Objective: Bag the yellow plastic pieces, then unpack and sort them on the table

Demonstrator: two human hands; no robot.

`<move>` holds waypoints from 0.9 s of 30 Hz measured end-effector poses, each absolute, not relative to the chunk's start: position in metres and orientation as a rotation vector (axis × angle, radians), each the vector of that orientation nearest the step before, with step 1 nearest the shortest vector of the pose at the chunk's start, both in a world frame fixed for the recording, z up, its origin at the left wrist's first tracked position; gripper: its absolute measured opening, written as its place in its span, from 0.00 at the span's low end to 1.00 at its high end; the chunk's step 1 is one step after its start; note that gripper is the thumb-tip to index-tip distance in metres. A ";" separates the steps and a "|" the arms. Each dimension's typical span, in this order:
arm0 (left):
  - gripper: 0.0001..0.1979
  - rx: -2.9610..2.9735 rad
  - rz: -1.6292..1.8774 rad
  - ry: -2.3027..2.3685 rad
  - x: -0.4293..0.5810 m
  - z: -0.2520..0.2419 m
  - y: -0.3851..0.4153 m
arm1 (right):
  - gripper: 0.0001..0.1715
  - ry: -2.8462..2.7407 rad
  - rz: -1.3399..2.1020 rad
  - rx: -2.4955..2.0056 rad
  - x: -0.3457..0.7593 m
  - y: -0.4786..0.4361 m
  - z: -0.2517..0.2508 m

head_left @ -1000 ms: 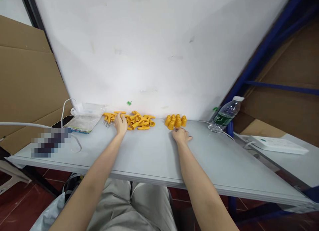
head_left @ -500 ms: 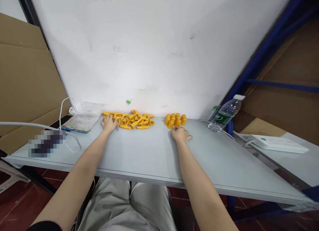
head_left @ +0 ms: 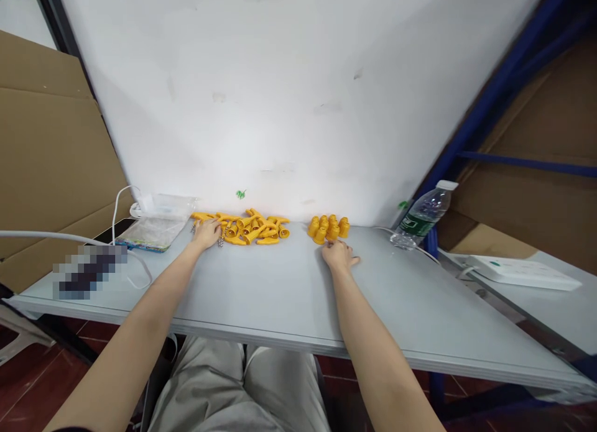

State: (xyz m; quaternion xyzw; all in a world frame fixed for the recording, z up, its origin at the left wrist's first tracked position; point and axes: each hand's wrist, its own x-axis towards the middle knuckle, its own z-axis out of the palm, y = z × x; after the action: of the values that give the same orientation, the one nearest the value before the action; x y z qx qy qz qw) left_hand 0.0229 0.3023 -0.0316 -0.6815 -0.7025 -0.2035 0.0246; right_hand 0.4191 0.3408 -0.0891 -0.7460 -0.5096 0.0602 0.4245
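Note:
My left hand lies palm down at the left end of a heap of yellow plastic pieces. Its fingers reach over the pieces and look loosely stretched; what is beneath them is hidden. Small silvery metal parts, perhaps screws, show beside it. The heap mixes hollow cone-like cups and curved handle-like pieces. To the right, several yellow cups stand upside down in a close group. My right hand rests on the table just in front of them, fingertips by the front cup, one finger sticking out to the right.
A clear bottle with a green label leans at the right, near a white power strip. Left are plastic bags, a white cable and a blurred-out dark object. A white board stands behind the grey table.
My left hand has shifted slightly right, its fingers turning toward the heap and uncovering metal parts on the left. The right hand stays nearly still by the cups. The view has tilted a little.

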 end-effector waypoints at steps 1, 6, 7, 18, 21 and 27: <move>0.20 -2.102 -0.629 -2.170 0.023 -0.030 0.302 | 0.17 -1.272 0.152 -1.876 0.419 0.341 -0.089; 0.16 -2.077 -0.641 -2.189 0.029 -0.022 0.303 | 0.14 -1.240 0.126 -1.833 0.417 0.340 -0.087; 0.15 -2.071 -0.656 -2.190 0.032 -0.019 0.303 | 0.14 -1.235 0.109 -1.828 0.416 0.339 -0.085; 0.10 -2.354 -0.668 -1.905 0.119 -0.007 0.288 | 0.11 -1.328 -0.072 -1.709 0.388 0.319 -0.047; 0.09 -2.303 -0.616 -2.077 0.132 -0.017 0.286 | 0.10 -1.479 -0.071 -1.541 0.369 0.315 -0.044; 0.06 -2.182 -1.003 -2.264 0.136 -0.030 0.287 | 0.12 -1.871 0.111 -1.118 0.316 0.300 -0.052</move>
State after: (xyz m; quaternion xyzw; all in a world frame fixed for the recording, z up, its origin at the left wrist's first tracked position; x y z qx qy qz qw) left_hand 0.1355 0.2869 -0.0300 -0.6592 -0.6837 -0.3029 -0.0793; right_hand 0.3164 0.2999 -0.0521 -0.4544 -0.7607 0.0453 0.4613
